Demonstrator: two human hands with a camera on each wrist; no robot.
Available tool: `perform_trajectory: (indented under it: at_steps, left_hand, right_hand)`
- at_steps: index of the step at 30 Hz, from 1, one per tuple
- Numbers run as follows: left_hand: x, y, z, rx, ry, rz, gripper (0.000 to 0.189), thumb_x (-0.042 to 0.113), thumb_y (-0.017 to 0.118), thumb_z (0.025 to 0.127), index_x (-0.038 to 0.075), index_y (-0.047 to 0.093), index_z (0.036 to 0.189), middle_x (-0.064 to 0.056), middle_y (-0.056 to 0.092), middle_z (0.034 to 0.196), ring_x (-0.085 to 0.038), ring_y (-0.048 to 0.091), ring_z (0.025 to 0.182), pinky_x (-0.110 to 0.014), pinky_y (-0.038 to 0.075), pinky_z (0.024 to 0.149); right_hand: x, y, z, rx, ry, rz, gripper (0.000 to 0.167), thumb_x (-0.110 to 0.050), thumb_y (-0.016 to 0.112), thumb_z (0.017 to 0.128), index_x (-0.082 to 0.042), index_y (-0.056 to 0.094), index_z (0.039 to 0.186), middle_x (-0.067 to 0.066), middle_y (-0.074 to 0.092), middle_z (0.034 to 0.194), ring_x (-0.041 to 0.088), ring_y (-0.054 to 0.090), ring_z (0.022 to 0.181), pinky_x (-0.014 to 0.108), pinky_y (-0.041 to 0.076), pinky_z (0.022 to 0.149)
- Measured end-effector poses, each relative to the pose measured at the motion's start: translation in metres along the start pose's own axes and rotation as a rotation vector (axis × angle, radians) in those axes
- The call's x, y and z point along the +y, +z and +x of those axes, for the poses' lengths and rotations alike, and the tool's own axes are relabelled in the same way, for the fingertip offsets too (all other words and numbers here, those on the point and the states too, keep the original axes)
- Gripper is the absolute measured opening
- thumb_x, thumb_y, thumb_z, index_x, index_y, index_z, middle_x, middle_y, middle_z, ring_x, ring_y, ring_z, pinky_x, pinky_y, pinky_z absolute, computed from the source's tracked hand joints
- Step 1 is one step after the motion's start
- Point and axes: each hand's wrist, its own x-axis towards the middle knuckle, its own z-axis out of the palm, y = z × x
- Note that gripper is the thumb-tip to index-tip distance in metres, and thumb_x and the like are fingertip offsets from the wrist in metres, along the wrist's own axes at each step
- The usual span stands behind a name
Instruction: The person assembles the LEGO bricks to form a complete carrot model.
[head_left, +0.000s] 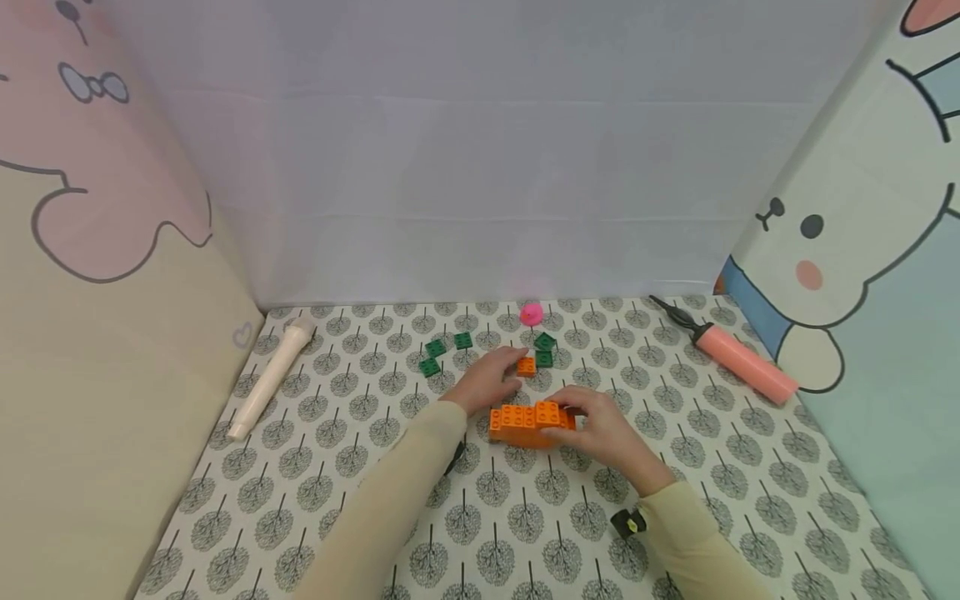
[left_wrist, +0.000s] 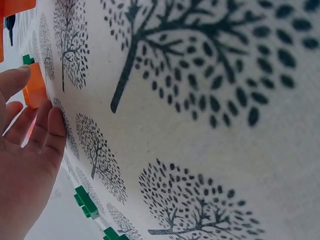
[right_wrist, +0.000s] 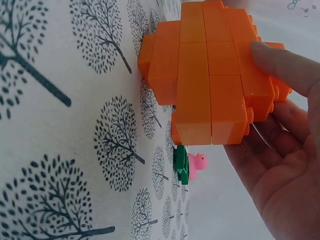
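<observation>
My right hand (head_left: 603, 429) grips a structure built of orange toy bricks (head_left: 517, 423) at its right end. In the right wrist view the thumb (right_wrist: 280, 60) lies on one side of this stepped build, with the other fingers behind it. Beyond the build, my left hand (head_left: 487, 379) reaches to a loose orange brick (head_left: 527, 367). Its thumb and fingers are apart, fingertips right at that brick (left_wrist: 35, 87) in the left wrist view. Just right of the loose brick lie two green bricks (head_left: 543, 358).
Several green bricks (head_left: 430, 367) lie left of the left hand. A pink rubber duck (head_left: 531, 314) sits near the back wall. A whitish tube (head_left: 272, 379) lies at left, a coral-coloured hand pump (head_left: 750, 364) at right. The tree-print cloth (head_left: 315, 500) covers the table.
</observation>
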Motion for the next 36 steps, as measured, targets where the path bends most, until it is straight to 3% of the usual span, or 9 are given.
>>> perform_trajectory:
  at_steps: [4,8,12,19,25,36]
  left_hand:
    - [0.001,0.002,0.001,0.001,0.006,0.052,0.058,0.022,0.067,0.103,0.014,0.046,0.158,-0.003,0.047,0.157,-0.022,0.043,0.144,-0.040,0.033,0.120]
    - [0.000,0.003,0.000,0.026,0.016,0.045,0.046,0.022,0.074,0.099,0.015,0.061,0.143,0.000,0.058,0.140,-0.018,0.056,0.123,-0.036,0.046,0.107]
    - [0.000,0.003,-0.001,0.043,0.019,0.022,0.038,0.017,0.077,0.096,0.014,0.067,0.132,0.001,0.059,0.125,-0.014,0.056,0.106,-0.032,0.050,0.095]
    - [0.001,0.004,-0.006,0.058,-0.002,-0.003,0.048,0.003,0.074,0.085,0.013,0.066,0.132,0.000,0.061,0.130,-0.017,0.056,0.111,-0.035,0.048,0.101]
    - [0.001,0.004,-0.008,0.060,0.016,0.019,0.042,0.015,0.078,0.093,0.011,0.066,0.133,-0.003,0.062,0.134,-0.020,0.057,0.120,-0.036,0.045,0.107]
    - [0.005,0.001,-0.015,0.074,-0.001,-0.069,0.036,0.017,0.078,0.095,0.010,0.067,0.129,0.001,0.063,0.116,-0.016,0.057,0.099,-0.033,0.050,0.088]
  right_hand:
    - [0.000,0.000,0.000,0.004,-0.012,0.003,0.031,-0.029,0.088,0.087,-0.016,0.076,0.113,-0.007,0.071,0.110,0.011,0.066,0.096,0.035,0.059,0.086]
    - [-0.001,0.001,0.001,0.002,-0.010,0.016,0.030,-0.027,0.088,0.087,-0.017,0.076,0.113,-0.008,0.071,0.110,0.011,0.066,0.095,0.035,0.059,0.086]
    - [-0.001,0.001,0.001,0.001,-0.005,0.015,0.030,-0.028,0.088,0.087,-0.017,0.076,0.112,-0.008,0.071,0.110,0.010,0.065,0.094,0.034,0.058,0.086]
    - [0.001,0.001,0.002,0.001,-0.016,0.010,0.032,-0.029,0.088,0.086,-0.016,0.076,0.113,-0.007,0.071,0.110,0.010,0.065,0.094,0.033,0.059,0.085]
    - [0.000,0.001,0.002,0.003,-0.015,0.013,0.032,-0.029,0.088,0.086,-0.017,0.076,0.113,-0.008,0.071,0.109,0.010,0.066,0.094,0.034,0.059,0.085]
    - [0.000,0.001,0.001,-0.003,0.001,0.009,0.033,-0.032,0.087,0.086,-0.017,0.076,0.113,-0.008,0.071,0.109,0.011,0.065,0.094,0.035,0.058,0.087]
